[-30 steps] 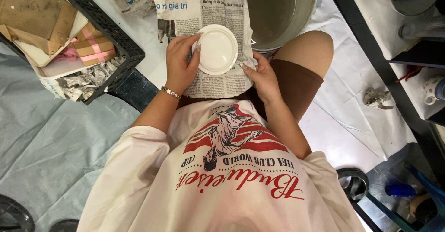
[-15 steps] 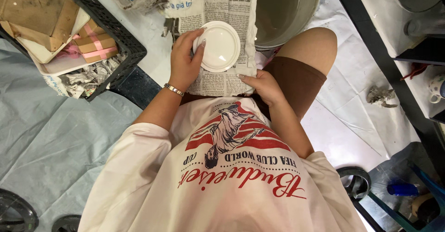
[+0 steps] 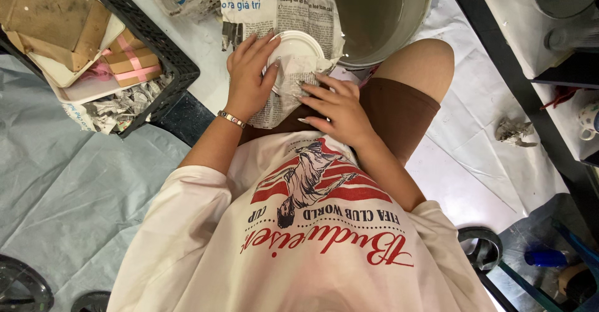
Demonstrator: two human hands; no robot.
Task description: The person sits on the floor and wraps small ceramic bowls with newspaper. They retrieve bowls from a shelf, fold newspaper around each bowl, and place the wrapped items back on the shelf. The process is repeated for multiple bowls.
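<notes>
A seated person is seen from above, with a cream printed T-shirt (image 3: 312,249) and brown shorts (image 3: 393,109) filling the lower half of the view. A small round white ceramic plate (image 3: 298,47) is held over the lap, resting on a sheet of printed newspaper (image 3: 281,12) that is spread across the thighs. A corner of the newspaper is folded up over the lower right part of the plate.

The left hand (image 3: 248,78) is laid on the left edge of the plate, its fingers spread and lightly curled over the rim, with a thin metal bracelet (image 3: 231,119) worn at the wrist. The right hand (image 3: 334,106) is held open and nearly flat, its fingers pressed on the folded paper just below the plate; nothing is gripped in it.

A large grey round bucket (image 3: 387,19) stands just beyond the knee, touching the newspaper's far edge. To the left, a black plastic crate (image 3: 165,50) is filled with brown cardboard boxes (image 3: 56,19) and crumpled paper (image 3: 121,106). A pale grey cloth (image 3: 68,175) covers the floor on the left.
</notes>
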